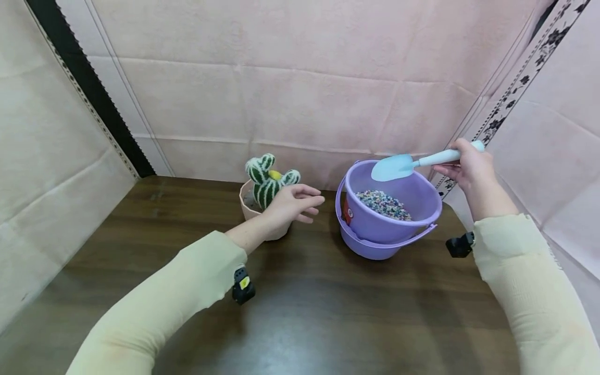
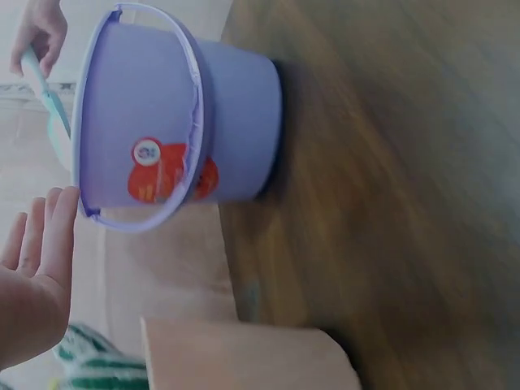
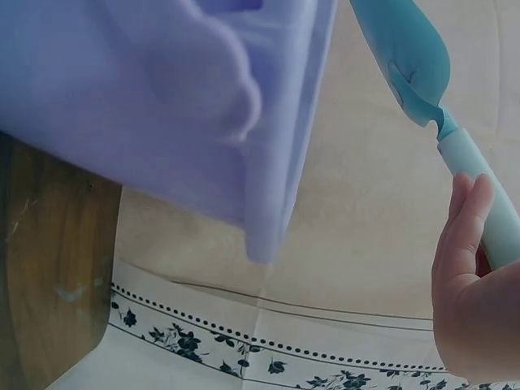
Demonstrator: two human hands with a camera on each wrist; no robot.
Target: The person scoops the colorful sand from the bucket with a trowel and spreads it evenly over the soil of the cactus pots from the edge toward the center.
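Observation:
My right hand [image 1: 473,169] grips the pale handle of a light blue trowel [image 1: 394,167], its blade held over the far rim of a purple bucket [image 1: 424,200]. Multicoloured small beads or gravel [image 1: 385,204] lie inside that bucket, which sits nested in a second purple bucket [image 1: 370,251]. In the right wrist view the trowel [image 3: 418,61] is beside the bucket wall [image 3: 106,89], fingers around its handle. My left hand [image 1: 294,204] holds nothing and hovers in front of a potted crochet cactus [image 1: 267,192], fingers loosely extended. The left wrist view shows its relaxed fingers [image 2: 57,240] near the bucket [image 2: 146,97].
The cactus stands in a pale pink pot [image 1: 248,205] at the back of the dark wooden table [image 1: 300,312]. Light cloth hangs [image 1: 290,104] behind the table and at both sides. A red sticker [image 2: 162,171] marks the bucket's side.

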